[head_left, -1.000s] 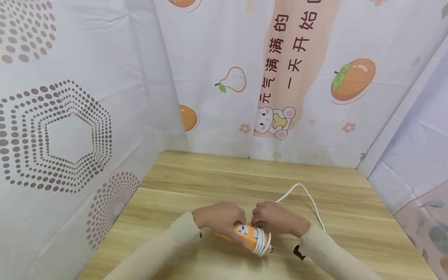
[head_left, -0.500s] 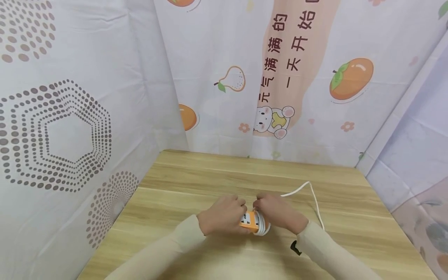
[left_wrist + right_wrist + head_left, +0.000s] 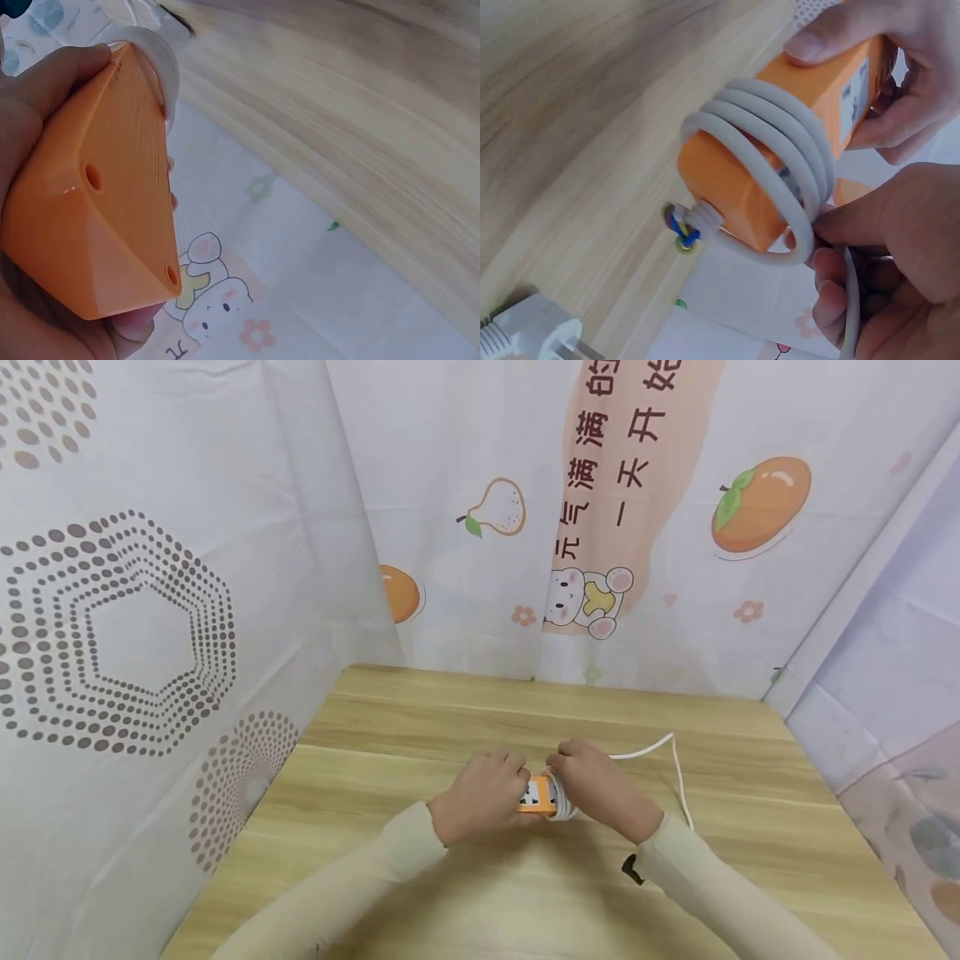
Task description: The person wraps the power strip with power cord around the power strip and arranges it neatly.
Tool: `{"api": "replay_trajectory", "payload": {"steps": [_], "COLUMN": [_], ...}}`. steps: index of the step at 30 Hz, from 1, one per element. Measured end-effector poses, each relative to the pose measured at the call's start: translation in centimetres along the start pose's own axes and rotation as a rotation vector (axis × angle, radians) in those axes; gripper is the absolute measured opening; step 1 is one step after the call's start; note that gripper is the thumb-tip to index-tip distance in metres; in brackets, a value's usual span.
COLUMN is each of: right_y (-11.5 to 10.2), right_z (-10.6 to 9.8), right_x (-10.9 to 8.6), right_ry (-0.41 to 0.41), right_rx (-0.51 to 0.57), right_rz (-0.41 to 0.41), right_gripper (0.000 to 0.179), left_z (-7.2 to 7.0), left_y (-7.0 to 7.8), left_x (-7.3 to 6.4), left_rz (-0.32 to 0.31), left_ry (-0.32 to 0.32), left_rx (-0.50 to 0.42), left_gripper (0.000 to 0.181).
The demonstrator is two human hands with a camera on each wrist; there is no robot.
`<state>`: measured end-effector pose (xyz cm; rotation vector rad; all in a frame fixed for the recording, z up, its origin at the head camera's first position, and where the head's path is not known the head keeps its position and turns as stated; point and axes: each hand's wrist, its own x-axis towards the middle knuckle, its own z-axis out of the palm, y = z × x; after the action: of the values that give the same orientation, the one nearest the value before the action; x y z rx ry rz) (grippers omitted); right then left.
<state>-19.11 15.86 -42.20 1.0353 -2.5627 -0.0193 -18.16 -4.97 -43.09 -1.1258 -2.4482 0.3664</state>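
My left hand [image 3: 483, 797] grips an orange power strip [image 3: 534, 807] with white sockets, held in front of me over the table. In the right wrist view, several turns of white cord [image 3: 806, 127] wrap the strip's near end. My right hand [image 3: 603, 789] pinches the cord beside these turns, the strand running down past its curled fingers. Where the cord leaves the strip, a short twist of blue and yellow [image 3: 684, 234] shows. The left wrist view shows the strip's plain underside [image 3: 124, 172] with screw holes.
A wood-grain table [image 3: 420, 710] lies below, with printed curtains [image 3: 465, 610] behind and at both sides. The loose cord [image 3: 645, 752] bends across the table at the right. Its plug [image 3: 547, 330] lies on the tabletop. A black piece [image 3: 633, 869] shows under the right sleeve.
Both hands have moved away from me with the power strip, which has swung from slanted to nearly level. The loose cord's bend has shifted right. The head view has tilted down slightly.
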Motion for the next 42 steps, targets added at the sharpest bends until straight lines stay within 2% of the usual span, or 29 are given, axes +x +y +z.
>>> {"api": "replay_trajectory", "payload": {"steps": [5,9,13,16,18,23,26,29,33,35,42], "right_y": [-0.2,-0.2,-0.3,-0.2,0.0,0.3,0.4,0.4,0.5,0.6,0.8], "right_z": [-0.1,0.0,0.2,0.4,0.5,0.9,1.0,1.1,1.2,1.4,1.9], "right_x": [-0.3,-0.5,-0.5,-0.6,-0.6,-0.8,-0.9,-0.9,-1.1,-1.3,-1.6], "right_ry": [0.042,0.143,0.183,0.185,0.186,0.2,0.205,0.201,0.2,0.204,0.228], "right_rx": [0.08,0.145,0.144,0.179,0.218,0.267,0.287,0.312,0.349,0.363,0.403], "right_rz": [0.065,0.064,0.05,0.092,0.126,0.172,0.191,0.21,0.229,0.236,0.228], "right_gripper": [0.008,0.008,0.008,0.006,0.007,0.008,0.009,0.01,0.008,0.007,0.007], "left_z": [0.8,2.6,4.0,4.1,4.0,3.5,3.5,3.5,3.3,3.1,3.4], "left_y": [-0.1,-1.0,-2.1,-2.7,-2.8,-3.3,-3.6,-3.8,-4.2,-4.5,-4.9], "left_x": [0.2,0.3,0.5,0.7,0.8,1.0,1.0,1.0,0.9,0.8,0.8], "left_rz": [-0.024,-0.152,-0.247,-0.251,-0.273,-0.374,-0.402,-0.442,-0.539,-0.571,-0.567], "left_ry": [-0.023,-0.047,-0.016,0.012,0.005,-0.042,-0.039,-0.018,0.019,0.026,-0.005], "left_rx": [-0.02,-0.087,-0.146,-0.16,-0.198,-0.334,-0.385,-0.523,-0.754,-0.824,-0.986], "left_gripper": [0.053,0.054,0.066,0.069,0.066,0.062,0.061,0.057,0.048,0.046,0.049]}}
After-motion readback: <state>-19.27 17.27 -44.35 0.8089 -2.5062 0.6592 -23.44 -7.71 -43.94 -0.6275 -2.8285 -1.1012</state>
